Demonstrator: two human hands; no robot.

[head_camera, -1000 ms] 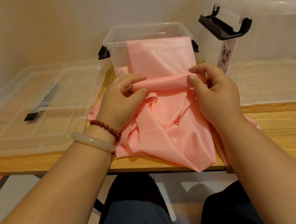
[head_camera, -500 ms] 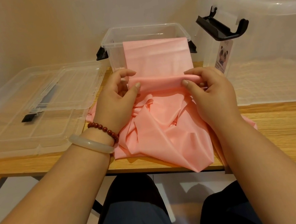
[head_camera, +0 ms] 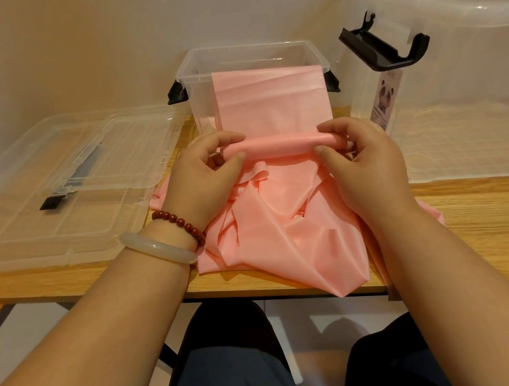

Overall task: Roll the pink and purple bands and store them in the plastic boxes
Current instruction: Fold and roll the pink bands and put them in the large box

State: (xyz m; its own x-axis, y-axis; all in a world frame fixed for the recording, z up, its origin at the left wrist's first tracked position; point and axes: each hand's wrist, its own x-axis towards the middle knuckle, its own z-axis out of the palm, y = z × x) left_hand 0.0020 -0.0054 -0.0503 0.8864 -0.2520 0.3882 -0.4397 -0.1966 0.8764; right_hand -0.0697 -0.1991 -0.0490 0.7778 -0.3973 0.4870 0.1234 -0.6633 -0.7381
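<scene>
I see both hands at the middle of the table (head_camera: 489, 224), working the pink band (head_camera: 288, 227). The left hand (head_camera: 208, 183) has its grip clenched on the left end of the roll (head_camera: 279, 146), thumb under and fingers curled over the top. The right hand (head_camera: 368, 166) grasps the right end the same way, thumb tip pressed against the near side of the roll. The roll lies level between the two hands, just in front of the small plastic box (head_camera: 257, 46).

From the roll a flat stretch of the band runs up the front wall of that box and reaches its near rim. The rest of the band lies crumpled on the table under my view of the wrists, and one fold hangs over the table's near edge.

The small plastic box stands open against the wall. To its right stands the large plastic box (head_camera: 465, 68), also open, with a black latch (head_camera: 385, 47) raised at its corner and a label (head_camera: 385, 97) on its side. To the left, a small clear lid (head_camera: 121, 150) rests on a large clear lid (head_camera: 22, 237). The left wrist wears a bead bracelet (head_camera: 181, 222) and a pale bangle (head_camera: 159, 248).
</scene>
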